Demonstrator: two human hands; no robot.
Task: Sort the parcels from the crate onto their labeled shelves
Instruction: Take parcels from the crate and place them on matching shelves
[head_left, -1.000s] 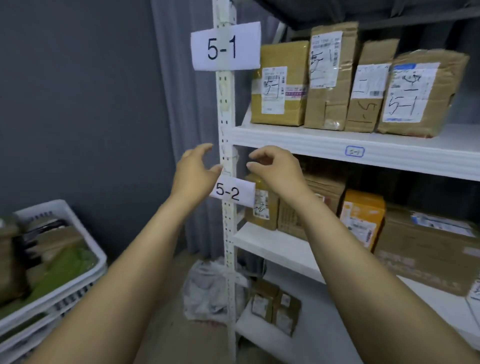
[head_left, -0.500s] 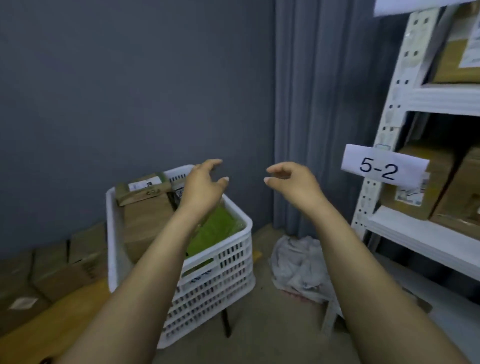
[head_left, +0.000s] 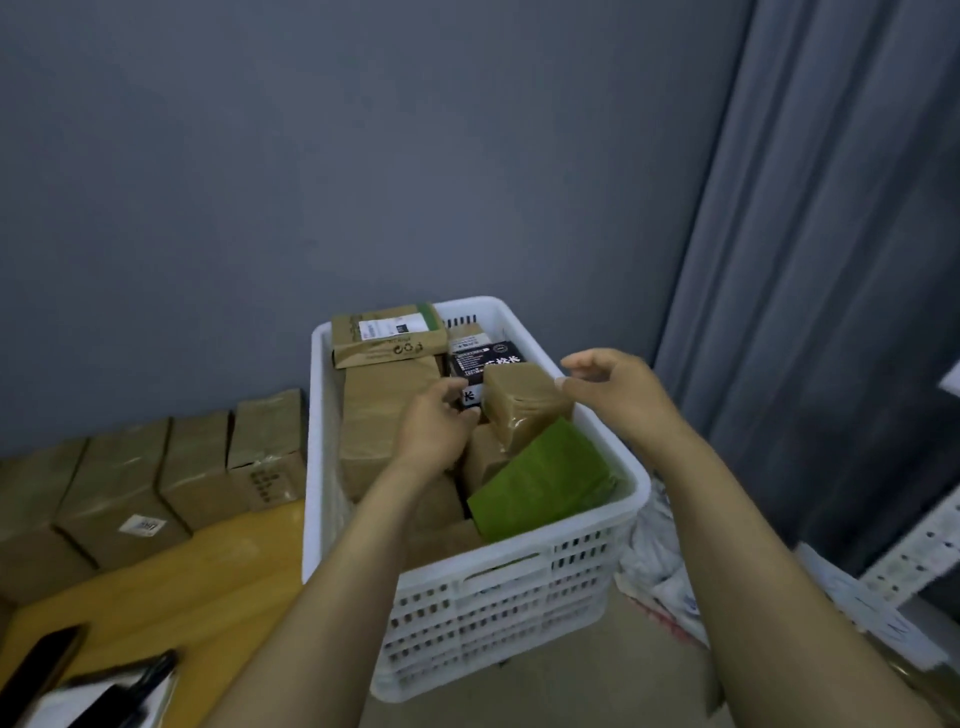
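Note:
A white slotted crate (head_left: 519, 587) stands in front of me, filled with several parcels. A small taped brown parcel (head_left: 522, 402) lies tilted near the middle, above a green parcel (head_left: 540, 480). A black printed box (head_left: 485, 356) and a flat brown box with a white label (head_left: 387, 335) lie at the back. My left hand (head_left: 436, 426) hovers over the crate just left of the small brown parcel, fingers loosely bent, holding nothing. My right hand (head_left: 615, 392) is just right of that parcel, fingers spread, holding nothing.
A row of brown cartons (head_left: 156, 478) lines the grey wall at the left. A yellow surface (head_left: 156, 587) with dark items lies at the lower left. A grey curtain (head_left: 810, 260), crumpled cloth (head_left: 660, 577) and a white shelf post (head_left: 914, 556) are at the right.
My view has swung left from the shelves to the crate. Both empty hands have moved from the 5-2 label down over the crate, either side of the small brown parcel.

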